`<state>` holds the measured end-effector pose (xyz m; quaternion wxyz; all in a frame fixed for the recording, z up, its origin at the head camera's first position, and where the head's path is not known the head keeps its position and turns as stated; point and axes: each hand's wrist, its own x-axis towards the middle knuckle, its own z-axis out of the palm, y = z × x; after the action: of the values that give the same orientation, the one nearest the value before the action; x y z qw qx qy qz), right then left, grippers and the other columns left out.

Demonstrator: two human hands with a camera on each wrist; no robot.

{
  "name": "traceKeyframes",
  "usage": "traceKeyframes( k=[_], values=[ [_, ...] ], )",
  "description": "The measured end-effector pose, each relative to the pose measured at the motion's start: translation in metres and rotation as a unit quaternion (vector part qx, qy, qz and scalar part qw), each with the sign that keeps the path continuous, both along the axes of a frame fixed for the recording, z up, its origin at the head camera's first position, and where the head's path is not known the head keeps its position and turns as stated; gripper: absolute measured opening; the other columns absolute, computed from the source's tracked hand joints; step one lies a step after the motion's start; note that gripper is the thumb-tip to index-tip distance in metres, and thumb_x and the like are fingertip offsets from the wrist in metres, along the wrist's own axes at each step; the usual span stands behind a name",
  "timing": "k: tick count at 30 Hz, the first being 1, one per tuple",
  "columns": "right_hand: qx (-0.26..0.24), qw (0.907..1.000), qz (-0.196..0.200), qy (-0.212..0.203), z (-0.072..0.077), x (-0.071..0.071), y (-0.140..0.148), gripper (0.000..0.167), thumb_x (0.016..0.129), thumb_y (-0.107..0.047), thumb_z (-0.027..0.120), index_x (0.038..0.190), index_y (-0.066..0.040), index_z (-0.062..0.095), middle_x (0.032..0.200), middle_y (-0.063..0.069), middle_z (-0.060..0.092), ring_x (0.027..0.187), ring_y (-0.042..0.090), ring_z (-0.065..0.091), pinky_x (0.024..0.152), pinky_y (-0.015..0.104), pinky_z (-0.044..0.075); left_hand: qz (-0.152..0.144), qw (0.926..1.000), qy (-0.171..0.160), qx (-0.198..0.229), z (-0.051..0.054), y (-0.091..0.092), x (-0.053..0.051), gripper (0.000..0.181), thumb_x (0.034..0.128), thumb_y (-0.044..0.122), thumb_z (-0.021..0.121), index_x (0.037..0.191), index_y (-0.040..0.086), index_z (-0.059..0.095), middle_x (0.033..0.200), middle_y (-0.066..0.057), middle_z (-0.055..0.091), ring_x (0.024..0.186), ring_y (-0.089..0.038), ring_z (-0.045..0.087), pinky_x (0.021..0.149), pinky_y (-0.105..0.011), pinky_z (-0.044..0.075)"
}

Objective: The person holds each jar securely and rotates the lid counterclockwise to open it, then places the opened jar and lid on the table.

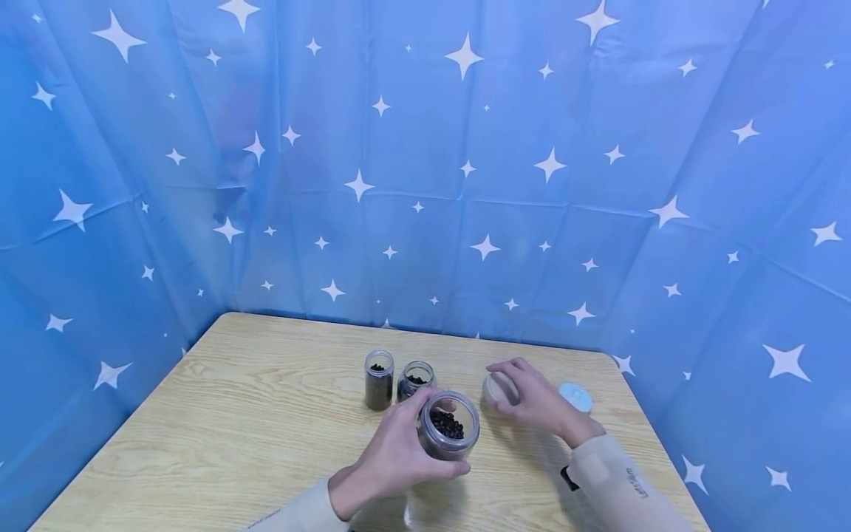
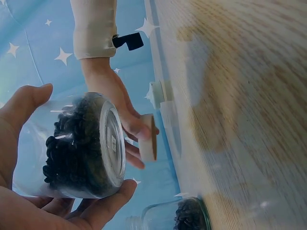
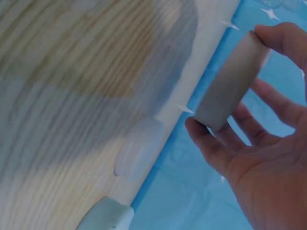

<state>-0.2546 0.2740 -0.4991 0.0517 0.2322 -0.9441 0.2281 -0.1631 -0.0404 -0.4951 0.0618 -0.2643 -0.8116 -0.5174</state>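
Note:
My left hand (image 1: 396, 452) grips a wide clear jar (image 1: 442, 445) partly filled with dark beans, perhaps coffee. Its mouth is uncovered, and in the left wrist view the jar's base (image 2: 114, 143) is off the table. My right hand (image 1: 537, 403) holds a pale round lid (image 3: 232, 81) by its edge, thumb on one side and fingers on the other, above the table. Beyond the left hand stand a tall, narrow open jar (image 1: 379, 388) and a shorter open jar (image 1: 407, 386), both with dark beans; the gripped jar and left hand partly hide the shorter one.
A light blue lid (image 1: 575, 397) lies on the wooden table (image 1: 253, 414) to the right of the right hand. Near it, a whitish translucent lid (image 3: 139, 148) shows in the right wrist view. A blue star-patterned curtain (image 1: 425, 148) surrounds the table's back and sides.

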Motion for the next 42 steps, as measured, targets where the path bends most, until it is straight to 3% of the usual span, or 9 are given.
traceKeyframes(
  k=[7,8,11,14,15,19,35,42],
  values=[
    [-0.008,0.9993,0.033,-0.018,-0.012,-0.005,0.003,0.064,0.095,-0.028,0.095,0.152,-0.011,0.072,0.142,0.017,0.071,0.127,0.041,0.073,0.11,0.075,0.061,-0.001,1.0,-0.01,-0.001,0.001,0.0,0.001,0.093,0.0732,0.04,0.112,0.152,0.028,0.065,0.142,0.009,0.08,0.13,-0.008,0.074,0.121,-0.039,0.06],
    [-0.015,0.9983,0.056,-0.009,-0.02,-0.01,0.009,0.064,0.097,-0.031,0.094,0.154,-0.013,0.071,0.142,0.016,0.071,0.125,0.037,0.073,0.108,0.069,0.064,-0.001,1.0,-0.009,-0.001,0.002,0.0,0.001,0.093,0.0731,0.04,0.112,0.152,0.028,0.065,0.142,0.011,0.08,0.13,-0.007,0.074,0.121,-0.039,0.06],
    [-0.013,0.9973,0.071,-0.015,-0.023,-0.011,0.01,0.064,0.098,-0.034,0.094,0.154,-0.014,0.071,0.137,0.015,0.07,0.116,0.031,0.073,0.099,0.058,0.068,-0.001,1.0,-0.008,-0.001,0.002,0.001,0.002,0.093,0.0728,0.04,0.113,0.152,0.028,0.065,0.141,0.013,0.079,0.13,-0.007,0.074,0.12,-0.039,0.06],
    [-0.004,0.9974,0.064,-0.032,-0.023,-0.01,0.008,0.065,0.096,-0.033,0.096,0.153,-0.013,0.072,0.137,0.015,0.07,0.114,0.027,0.072,0.096,0.052,0.068,-0.001,1.0,-0.009,0.001,0.002,0.0,0.001,0.093,0.0727,0.039,0.113,0.152,0.028,0.065,0.14,0.015,0.079,0.129,-0.007,0.074,0.12,-0.038,0.06],
    [0.006,0.9978,0.044,-0.048,-0.015,-0.004,0.002,0.064,0.093,-0.03,0.098,0.15,-0.011,0.073,0.136,0.016,0.07,0.115,0.03,0.073,0.097,0.056,0.068,-0.002,0.9999,-0.01,0.002,0.002,0.0,0.001,0.093,0.0727,0.039,0.113,0.152,0.028,0.065,0.14,0.014,0.079,0.129,-0.007,0.074,0.12,-0.038,0.06],
    [0.032,0.9972,0.023,-0.064,-0.012,-0.002,-0.003,0.064,0.091,-0.028,0.101,0.148,-0.011,0.075,0.139,0.015,0.07,0.122,0.033,0.073,0.105,0.062,0.066,-0.003,0.9999,-0.014,0.003,0.002,0.0,0.001,0.092,0.0737,0.04,0.112,0.151,0.029,0.065,0.141,0.01,0.08,0.13,-0.008,0.074,0.12,-0.038,0.06],
    [0.04,0.9965,0.0,-0.074,-0.013,0.002,-0.01,0.071,0.089,-0.029,0.103,0.152,-0.01,0.073,0.147,0.019,0.069,0.127,0.037,0.073,0.109,0.065,0.065,0.015,0.9997,-0.015,0.01,0.0,-0.004,-0.002,0.095,0.0721,0.04,0.113,0.153,0.027,0.065,0.137,0.011,0.082,0.128,-0.013,0.078,0.117,-0.038,0.061],
    [0.034,0.998,-0.007,-0.053,-0.01,0.005,-0.008,0.072,0.094,-0.026,0.1,0.156,-0.009,0.07,0.152,0.02,0.067,0.134,0.039,0.071,0.114,0.066,0.063,0.025,0.9995,-0.017,0.011,0.002,-0.008,-0.003,0.092,0.0711,0.04,0.113,0.149,0.03,0.066,0.136,0.013,0.082,0.127,-0.012,0.077,0.114,-0.037,0.062]
  ],
)
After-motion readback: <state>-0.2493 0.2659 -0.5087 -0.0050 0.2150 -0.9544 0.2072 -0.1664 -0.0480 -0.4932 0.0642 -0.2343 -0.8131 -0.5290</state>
